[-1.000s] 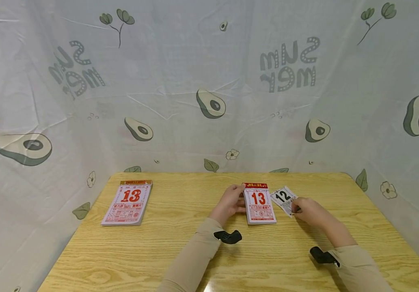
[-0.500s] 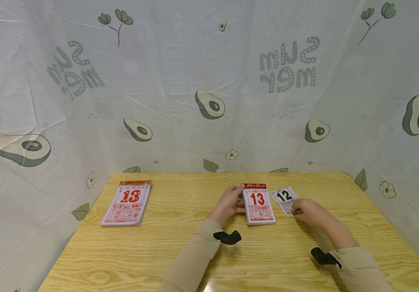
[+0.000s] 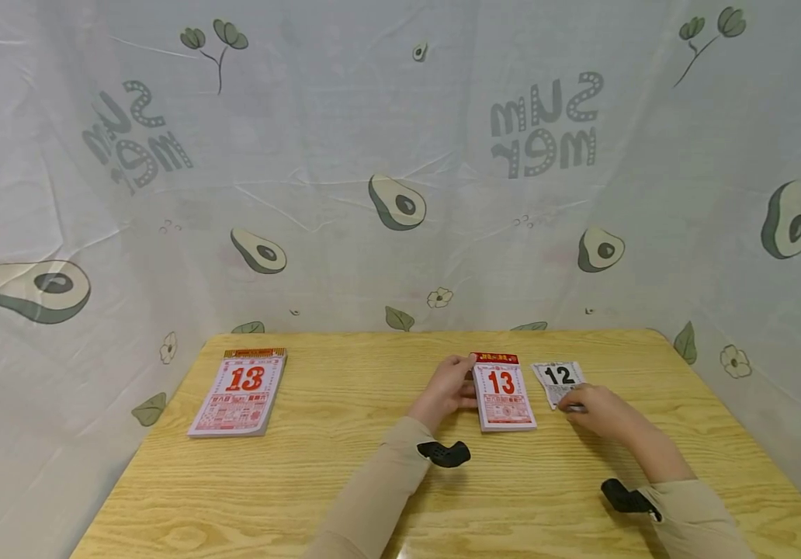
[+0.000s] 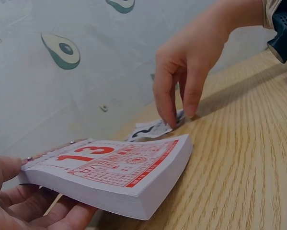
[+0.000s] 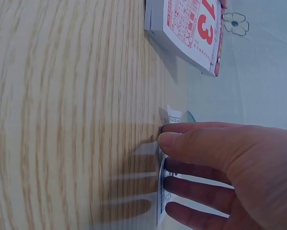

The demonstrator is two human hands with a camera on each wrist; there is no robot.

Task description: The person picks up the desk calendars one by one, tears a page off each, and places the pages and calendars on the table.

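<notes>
My left hand [image 3: 448,390] grips the left edge of a tear-off calendar [image 3: 507,407] with a red header and a red 13. In the left wrist view its thumb lies on top and its fingers are under the thick pad [image 4: 165,179], whose left side is tilted up. To the right, my right hand [image 3: 601,411] pinches the lower edge of a loose calendar page [image 3: 558,376] printed with a black 12. Seen from the right wrist, thumb and index fingertip meet at the page [image 5: 174,116], low over the table; the fingers cover part of it.
A second tear-off calendar [image 3: 241,400], also with a red 13 and a striped header, lies at the table's left. The wooden table [image 3: 345,380] backs onto a pale curtain [image 3: 331,140] printed with avocados. Black cameras are strapped to both wrists.
The page with the 12 has turned and shifted slightly right, away from the pad, with the right hand on it. The left hand keeps its grip on the calendar.
</notes>
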